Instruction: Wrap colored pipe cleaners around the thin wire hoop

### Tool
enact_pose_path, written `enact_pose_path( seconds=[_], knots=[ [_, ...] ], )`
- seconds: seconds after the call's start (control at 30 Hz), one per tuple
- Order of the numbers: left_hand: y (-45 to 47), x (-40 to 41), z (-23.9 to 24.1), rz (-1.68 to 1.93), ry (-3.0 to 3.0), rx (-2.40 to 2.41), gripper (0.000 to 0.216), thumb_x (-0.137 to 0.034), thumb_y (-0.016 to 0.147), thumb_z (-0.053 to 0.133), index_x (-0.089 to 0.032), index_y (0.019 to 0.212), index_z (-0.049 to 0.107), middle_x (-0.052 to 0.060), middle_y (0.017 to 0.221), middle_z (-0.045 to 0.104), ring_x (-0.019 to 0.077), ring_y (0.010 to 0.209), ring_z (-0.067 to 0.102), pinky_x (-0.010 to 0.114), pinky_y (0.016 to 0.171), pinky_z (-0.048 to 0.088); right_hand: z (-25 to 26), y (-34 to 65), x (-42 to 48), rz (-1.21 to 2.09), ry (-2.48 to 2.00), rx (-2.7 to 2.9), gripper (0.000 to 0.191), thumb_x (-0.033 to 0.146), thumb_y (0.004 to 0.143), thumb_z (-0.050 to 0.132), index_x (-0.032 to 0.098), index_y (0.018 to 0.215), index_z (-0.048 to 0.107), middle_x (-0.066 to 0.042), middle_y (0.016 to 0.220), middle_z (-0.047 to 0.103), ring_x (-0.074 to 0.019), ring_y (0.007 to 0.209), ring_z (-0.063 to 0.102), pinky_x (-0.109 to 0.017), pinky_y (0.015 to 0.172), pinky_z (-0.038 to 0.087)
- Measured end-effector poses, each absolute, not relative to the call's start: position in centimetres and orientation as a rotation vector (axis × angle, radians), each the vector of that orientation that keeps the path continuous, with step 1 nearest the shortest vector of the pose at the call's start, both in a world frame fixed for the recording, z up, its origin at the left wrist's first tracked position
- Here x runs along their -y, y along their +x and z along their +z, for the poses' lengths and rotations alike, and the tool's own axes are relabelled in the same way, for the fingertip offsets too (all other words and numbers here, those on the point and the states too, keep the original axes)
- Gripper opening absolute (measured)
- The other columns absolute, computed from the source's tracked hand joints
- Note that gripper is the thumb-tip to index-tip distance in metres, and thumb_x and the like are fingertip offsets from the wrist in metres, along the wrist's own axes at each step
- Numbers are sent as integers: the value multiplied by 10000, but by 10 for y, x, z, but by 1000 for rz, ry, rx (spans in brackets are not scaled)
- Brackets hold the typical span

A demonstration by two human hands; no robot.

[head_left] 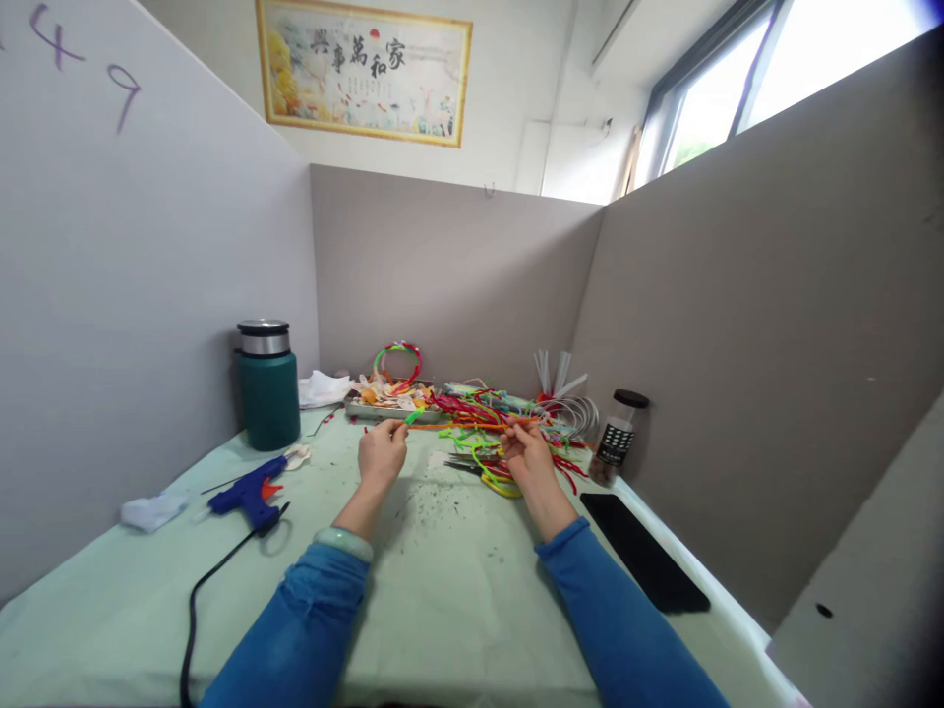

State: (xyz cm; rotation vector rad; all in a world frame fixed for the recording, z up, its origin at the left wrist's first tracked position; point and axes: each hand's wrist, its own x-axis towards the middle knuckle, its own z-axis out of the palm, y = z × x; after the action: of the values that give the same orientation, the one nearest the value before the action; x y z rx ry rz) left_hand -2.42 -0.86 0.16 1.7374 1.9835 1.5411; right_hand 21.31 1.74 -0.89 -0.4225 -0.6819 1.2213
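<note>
An orange pipe cleaner [464, 426] is stretched level above the table between my two hands. My left hand [382, 454] pinches its left end, with a short bright green piece [416, 416] sticking out by the fingertips. At the other end, my right hand [528, 458] has its fingers closed on the orange strand. Just left of the right hand lie dark-bladed scissors [463, 465] with yellow handles. Behind the hands is a pile of red, green and other coloured pipe cleaners [483, 405].
A tray [358, 409] of small pieces stands at the back, with a colourful ring [421, 366] over it. On the left are a green flask [269, 401] and a blue glue gun [249, 494] with its cord. A jar [614, 442], wire coil [586, 418] and black mat [641, 551] lie right.
</note>
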Motion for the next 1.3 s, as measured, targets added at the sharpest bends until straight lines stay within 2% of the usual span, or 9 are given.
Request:
enact_pose_path(
  seconds=[0.17,0.3,0.43,0.63,0.83,1.0,1.13,1.2,1.3],
  knots=[
    [-30,5,2,1615,1610,-1955,225,-317,759,506,-198,812,690,56,748,707,192,684,603,255,605,365,3,215,0,1299,-273,834,149,105,685,549,237,755,544,32,734,567,-95,585,521,-290,655,512],
    [-30,7,4,1690,1608,-1954,224,-316,757,508,-199,789,696,44,688,691,178,634,588,247,590,360,9,216,6,1321,-274,917,74,167,716,514,231,723,550,28,669,511,-100,555,492,-287,617,495],
    [-28,10,7,1726,1646,-1912,249,-328,771,497,-189,834,694,37,691,682,165,632,582,236,600,371,8,217,0,1359,-266,852,58,249,785,538,221,807,585,20,718,548,-87,566,490,-247,582,475],
    [-25,10,5,1727,1727,-1907,242,-318,775,490,-195,827,692,42,724,687,167,663,586,236,610,370,-1,219,-13,1250,-362,695,50,182,782,566,221,813,572,32,676,566,-78,475,433,-225,477,426],
    [-27,8,6,1726,1571,-1896,217,-321,738,526,-194,772,699,31,654,681,173,637,587,239,587,371,1,218,-8,1241,-299,780,111,308,844,522,222,780,551,73,532,395,-67,404,337,-216,477,416],
    [-34,2,3,1861,1389,-1845,245,-345,730,531,-174,782,698,41,691,689,174,639,582,239,589,385,8,220,9,1435,-307,1021,122,267,825,543,193,732,571,79,463,297,-70,397,327,-215,458,404],
    [-38,-2,-1,2005,1334,-1718,326,-395,747,508,-160,888,684,50,751,690,160,652,574,222,569,394,11,225,3,1506,-405,1023,79,259,793,581,183,790,605,56,514,460,-68,421,421,-214,451,437],
    [-37,-2,-1,2038,1332,-1665,346,-405,747,511,-157,923,676,51,761,684,145,628,559,211,546,389,10,228,-5,1438,-450,902,101,272,770,606,199,840,607,21,665,596,-80,510,531,-211,476,474],
    [-33,-1,0,2034,1319,-1543,355,-409,748,515,-142,924,669,36,706,663,108,519,495,200,489,363,5,226,-10,1379,-571,861,165,265,706,670,200,845,609,-32,836,665,-134,670,627,-227,494,509]
  ],
)
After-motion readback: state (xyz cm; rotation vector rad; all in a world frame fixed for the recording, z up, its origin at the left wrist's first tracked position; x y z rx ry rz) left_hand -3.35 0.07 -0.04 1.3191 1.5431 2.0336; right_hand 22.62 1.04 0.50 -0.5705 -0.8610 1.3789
